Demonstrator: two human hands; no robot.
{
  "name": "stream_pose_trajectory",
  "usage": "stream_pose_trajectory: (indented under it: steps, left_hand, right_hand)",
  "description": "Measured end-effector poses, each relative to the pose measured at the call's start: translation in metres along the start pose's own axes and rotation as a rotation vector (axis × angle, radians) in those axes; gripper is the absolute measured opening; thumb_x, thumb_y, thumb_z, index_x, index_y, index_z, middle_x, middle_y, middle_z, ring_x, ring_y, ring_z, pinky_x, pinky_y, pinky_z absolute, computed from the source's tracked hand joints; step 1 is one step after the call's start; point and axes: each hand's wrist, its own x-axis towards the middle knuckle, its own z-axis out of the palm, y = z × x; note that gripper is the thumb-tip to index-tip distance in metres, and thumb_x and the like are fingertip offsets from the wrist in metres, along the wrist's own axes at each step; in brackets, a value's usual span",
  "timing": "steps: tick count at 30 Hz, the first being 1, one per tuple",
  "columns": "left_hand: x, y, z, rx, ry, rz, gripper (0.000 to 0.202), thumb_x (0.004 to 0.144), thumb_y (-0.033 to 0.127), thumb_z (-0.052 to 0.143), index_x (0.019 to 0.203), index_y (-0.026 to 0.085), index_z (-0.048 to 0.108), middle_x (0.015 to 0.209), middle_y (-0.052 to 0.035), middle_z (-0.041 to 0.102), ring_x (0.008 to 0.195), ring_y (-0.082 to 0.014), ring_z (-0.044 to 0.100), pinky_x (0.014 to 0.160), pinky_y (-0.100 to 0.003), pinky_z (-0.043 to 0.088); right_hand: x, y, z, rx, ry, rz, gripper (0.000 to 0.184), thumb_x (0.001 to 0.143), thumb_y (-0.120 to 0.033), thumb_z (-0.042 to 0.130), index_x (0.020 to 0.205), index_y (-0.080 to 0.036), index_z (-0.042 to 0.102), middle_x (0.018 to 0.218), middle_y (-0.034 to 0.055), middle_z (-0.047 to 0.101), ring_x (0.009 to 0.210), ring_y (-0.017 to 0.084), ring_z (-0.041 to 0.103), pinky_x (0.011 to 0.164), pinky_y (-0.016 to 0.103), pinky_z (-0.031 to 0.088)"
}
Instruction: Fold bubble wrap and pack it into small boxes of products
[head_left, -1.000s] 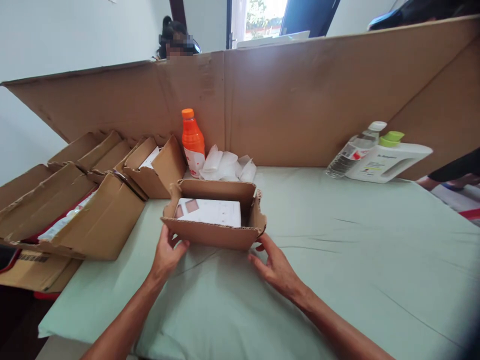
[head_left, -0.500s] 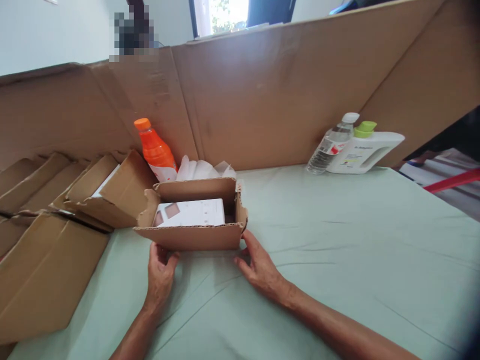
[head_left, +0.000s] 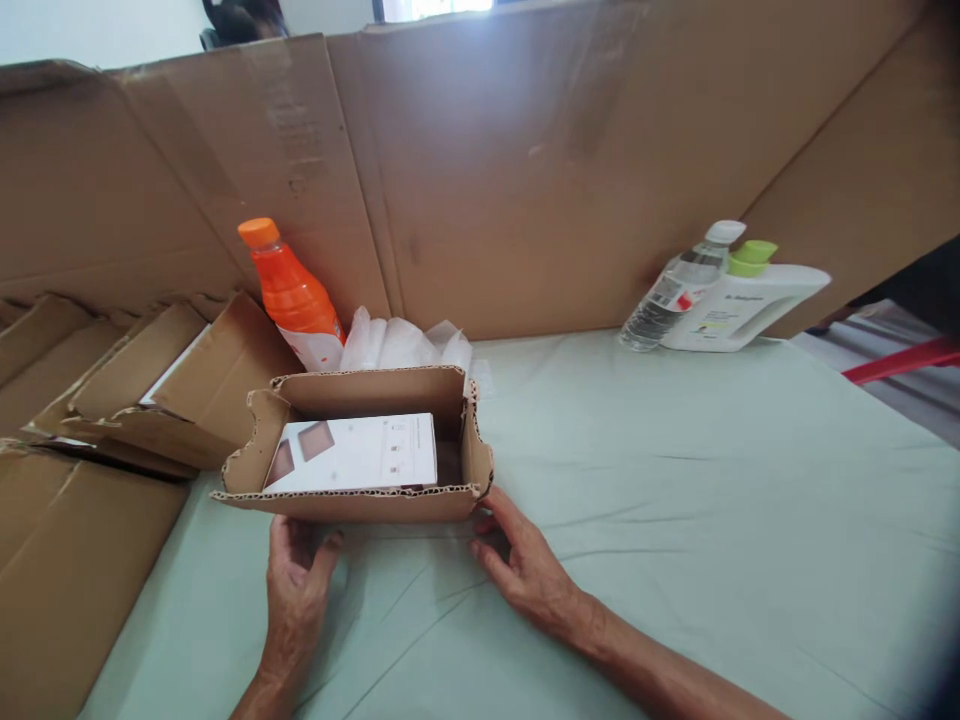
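Observation:
An open cardboard box (head_left: 352,508) with ragged cut edges is in front of me. Inside lies a white printed carton (head_left: 367,450) with brown squares on its face. At the box's lower left front corner is my left hand (head_left: 296,590), fingers curled in under the edge and thumb sticking out free. My right hand (head_left: 536,575) has its fingers against the lower right corner, with the thumb apart below. The box hides the fingertips of both hands. Whether its base rests on the cloth cannot be seen.
Several cardboard boxes (head_left: 97,540) crowd the left side. Behind the held box are an orange drink bottle (head_left: 296,290) and white plastic wrap (head_left: 394,345). A clear water bottle (head_left: 679,290) and a white jug (head_left: 735,315) lean against the tall cardboard wall (head_left: 510,190). Pale green cloth (head_left: 637,520) covers the surface.
The view has moved closer, so the box and hands look larger and lower. More of the box's inside shows. Both hands remain at the same corners of the box.

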Motion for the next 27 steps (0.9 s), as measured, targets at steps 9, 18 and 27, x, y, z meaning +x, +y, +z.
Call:
stream_pose_trajectory:
  steps: [9, 18, 27]
  left_hand:
    - [0.000, -0.008, 0.000, 0.037, -0.023, -0.018, 0.053, 0.077, 0.036, 0.074, 0.124, 0.024, 0.052, 0.120, -0.0091, 0.061, 0.120, -0.0275, 0.057, 0.110, -0.043, 0.042]
    - [0.001, -0.013, 0.003, -0.001, -0.003, -0.014, 0.059, 0.079, 0.035, 0.074, 0.132, 0.022, 0.051, 0.129, -0.0119, 0.060, 0.126, -0.0286, 0.054, 0.111, -0.045, 0.039]
    - [0.006, -0.010, 0.004, -0.018, -0.040, 0.026, 0.051, 0.075, 0.029, 0.072, 0.122, 0.021, 0.053, 0.118, -0.0087, 0.062, 0.114, -0.0243, 0.058, 0.104, -0.039, 0.043]
  right_hand:
    - [0.128, 0.009, -0.090, -0.286, 0.203, 0.046, 0.033, 0.089, -0.022, 0.053, 0.116, -0.020, 0.071, 0.119, 0.0094, 0.074, 0.108, 0.026, 0.068, 0.094, 0.042, 0.056]
    - [0.260, 0.040, -0.074, -0.305, 0.282, 0.169, 0.019, 0.071, -0.025, 0.073, 0.088, -0.018, 0.072, 0.111, 0.0117, 0.073, 0.110, 0.031, 0.064, 0.101, 0.045, 0.046]
    - [0.116, 0.023, -0.176, -0.154, 0.214, 0.258, 0.036, 0.075, -0.057, 0.065, 0.076, -0.022, 0.065, 0.083, 0.0060, 0.072, 0.081, 0.025, 0.067, 0.077, 0.039, 0.054]
